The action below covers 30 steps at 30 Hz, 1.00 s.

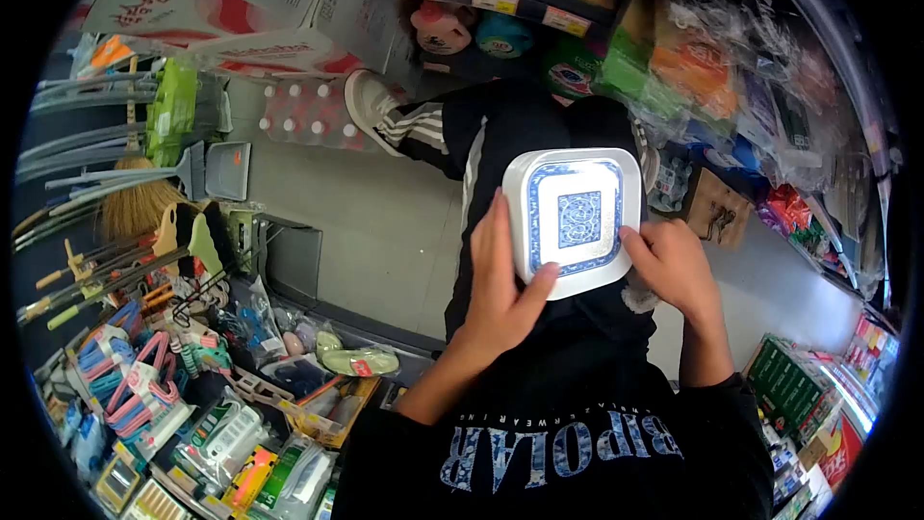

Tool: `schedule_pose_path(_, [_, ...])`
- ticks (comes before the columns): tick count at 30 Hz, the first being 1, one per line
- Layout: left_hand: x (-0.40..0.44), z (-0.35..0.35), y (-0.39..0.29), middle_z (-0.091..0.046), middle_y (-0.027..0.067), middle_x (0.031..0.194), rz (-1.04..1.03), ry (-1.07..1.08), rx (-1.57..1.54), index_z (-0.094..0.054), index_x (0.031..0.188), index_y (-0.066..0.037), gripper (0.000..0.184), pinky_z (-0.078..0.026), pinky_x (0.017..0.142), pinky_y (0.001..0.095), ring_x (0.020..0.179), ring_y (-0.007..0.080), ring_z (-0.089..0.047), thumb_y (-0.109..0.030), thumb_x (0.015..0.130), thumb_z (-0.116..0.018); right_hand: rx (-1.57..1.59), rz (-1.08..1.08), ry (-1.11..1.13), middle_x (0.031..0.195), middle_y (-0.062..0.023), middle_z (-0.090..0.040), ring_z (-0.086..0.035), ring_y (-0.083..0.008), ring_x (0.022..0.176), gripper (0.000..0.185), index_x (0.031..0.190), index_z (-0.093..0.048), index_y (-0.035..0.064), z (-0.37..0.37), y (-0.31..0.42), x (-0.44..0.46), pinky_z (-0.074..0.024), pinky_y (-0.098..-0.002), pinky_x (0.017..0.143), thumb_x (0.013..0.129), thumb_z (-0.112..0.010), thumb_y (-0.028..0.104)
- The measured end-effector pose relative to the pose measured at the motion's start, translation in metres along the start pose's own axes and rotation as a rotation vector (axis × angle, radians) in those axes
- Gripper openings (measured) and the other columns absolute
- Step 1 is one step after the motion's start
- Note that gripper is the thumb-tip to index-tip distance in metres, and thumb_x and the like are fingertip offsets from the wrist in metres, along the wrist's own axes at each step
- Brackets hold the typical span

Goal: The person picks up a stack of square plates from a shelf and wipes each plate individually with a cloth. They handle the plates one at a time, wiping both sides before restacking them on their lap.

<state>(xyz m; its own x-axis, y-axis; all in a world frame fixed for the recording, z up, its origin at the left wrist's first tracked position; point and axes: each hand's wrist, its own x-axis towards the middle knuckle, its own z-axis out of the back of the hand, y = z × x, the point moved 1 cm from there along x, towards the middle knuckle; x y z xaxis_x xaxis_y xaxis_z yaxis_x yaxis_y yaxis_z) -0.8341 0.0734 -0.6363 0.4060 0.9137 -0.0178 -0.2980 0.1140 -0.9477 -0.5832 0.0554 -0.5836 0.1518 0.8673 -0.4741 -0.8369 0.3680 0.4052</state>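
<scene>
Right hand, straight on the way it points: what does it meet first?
The right hand would first meet the square white dish with blue patterning; its fingertip already appears at the dish's edge, though depth is unclear.

Light is moderate and uneven, with a hard white glare on the square dish (577, 221) between the left fingers (501, 236) and the right fingers (647, 248), washing out part of its upper blue border. The floor (385, 212) left of the fingers is dull grey, while the patch right of them looks paler. Beyond the fingers, the low shelf recess (529, 65) sinks into shadow; nearer the body, the black top (597, 404) loses its folds. Plastic wrap (780, 48) far right of the fingers glints. Wide-angle distortion bends the outer shelves, detail softens there, and a black rounded border closes the corners
</scene>
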Motion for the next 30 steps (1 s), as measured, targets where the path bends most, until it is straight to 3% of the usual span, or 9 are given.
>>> schedule_pose_path(1, [0.003, -0.003, -0.004, -0.021, 0.0368, 0.16, -0.014, 0.019, 0.043, -0.015, 0.155, 0.014, 0.088, -0.021, 0.12, 0.0538, 0.147, 0.0518, -0.025, -0.026, 0.096, -0.066, -0.021, -0.015, 0.008, 0.068, -0.024, -0.064, -0.065, -0.0454, 0.069, 0.044, 0.074, -0.067, -0.0009, 0.0, 0.003, 0.001, -0.0503, -0.0535, 0.068, 0.095, -0.061, 0.037])
schedule_pose_path(5, [0.006, -0.022, -0.008, -0.016, 0.0428, 0.158, -0.082, -0.057, 0.051, -0.016, 0.156, 0.013, 0.083, -0.024, 0.117, 0.0585, 0.143, 0.0565, -0.028, -0.023, 0.097, -0.062, 0.07, 0.05, -0.37, 0.081, -0.0215, -0.067, -0.066, -0.0407, 0.077, 0.029, 0.088, -0.064, -0.0017, 0.017, 0.03, -0.009, -0.052, -0.0458, 0.072, 0.084, -0.076, 0.024])
schedule_pose_path(6, [0.007, -0.026, -0.01, -0.016, 0.043, 0.158, -0.106, -0.075, 0.045, -0.017, 0.156, 0.012, 0.083, -0.025, 0.116, 0.0591, 0.142, 0.057, -0.029, -0.021, 0.095, -0.063, 0.158, 0.123, -0.291, 0.085, -0.0196, -0.066, -0.066, -0.0361, 0.08, 0.026, 0.089, -0.063, -0.0016, 0.018, 0.034, -0.013, -0.0517, -0.0413, 0.073, 0.082, -0.079, 0.018])
schedule_pose_path(7, [0.008, -0.029, -0.014, -0.016, 0.0433, 0.157, -0.131, -0.089, 0.038, -0.018, 0.156, 0.011, 0.082, -0.027, 0.115, 0.0597, 0.141, 0.0575, -0.031, -0.019, 0.094, -0.063, 0.32, 0.24, -0.185, 0.084, -0.0164, -0.067, -0.067, -0.0313, 0.078, 0.027, 0.091, -0.064, -0.0011, 0.018, 0.038, -0.013, -0.0515, -0.0385, 0.073, 0.084, -0.078, 0.021])
schedule_pose_path(9, [0.011, -0.032, -0.024, -0.015, 0.0437, 0.157, -0.191, -0.096, 0.066, -0.021, 0.156, 0.01, 0.081, -0.029, 0.114, 0.0604, 0.139, 0.0586, -0.033, -0.015, 0.092, -0.064, 0.6, 0.282, 0.103, 0.084, -0.0141, -0.068, -0.067, -0.0286, 0.079, 0.027, 0.092, -0.065, -0.0005, 0.022, 0.049, -0.008, -0.0513, -0.0371, 0.073, 0.086, -0.076, 0.023])
schedule_pose_path(10, [0.012, -0.033, -0.032, -0.016, 0.0438, 0.157, -0.226, -0.094, 0.101, -0.023, 0.156, 0.009, 0.081, -0.031, 0.113, 0.0606, 0.138, 0.0591, -0.034, -0.013, 0.09, -0.065, 0.719, 0.177, 0.175, 0.082, -0.0125, -0.067, -0.065, -0.0249, 0.076, 0.026, 0.091, -0.064, -0.0004, 0.024, 0.055, -0.009, -0.0507, -0.0361, 0.072, 0.088, -0.074, 0.024])
schedule_pose_path(14, [0.015, -0.041, -0.051, -0.018, 0.0458, 0.155, -0.313, -0.066, 0.134, -0.029, 0.154, 0.01, 0.081, -0.031, 0.112, 0.0615, 0.138, 0.0595, -0.033, -0.013, 0.087, -0.068, 0.623, 0.315, 0.094, 0.076, -0.0097, -0.064, -0.059, -0.0159, 0.071, 0.023, 0.087, -0.063, -0.0005, 0.035, 0.047, -0.007, -0.0482, -0.0341, 0.066, 0.09, -0.071, 0.021])
schedule_pose_path(18, [0.016, -0.048, -0.06, -0.021, 0.0475, 0.152, -0.377, -0.035, 0.15, -0.033, 0.152, 0.01, 0.081, -0.034, 0.107, 0.0647, 0.134, 0.0607, -0.036, -0.015, 0.085, -0.069, 0.688, 0.172, 0.077, 0.071, -0.0094, -0.063, -0.056, -0.0148, 0.065, 0.023, 0.082, -0.062, -0.0018, 0.037, 0.043, -0.014, -0.0461, -0.0333, 0.06, 0.09, -0.069, 0.019])
schedule_pose_path(30, [0.014, -0.051, -0.064, -0.021, 0.047, 0.152, -0.429, 0.028, 0.121, -0.034, 0.152, 0.01, 0.076, -0.033, 0.108, 0.0647, 0.136, 0.0589, -0.035, -0.025, 0.09, -0.06, 0.538, 0.25, -0.037, 0.058, -0.0166, -0.052, -0.05, -0.0191, 0.051, 0.025, 0.072, -0.058, -0.0039, 0.041, 0.031, -0.014, -0.0413, -0.0381, 0.051, 0.084, -0.067, 0.016])
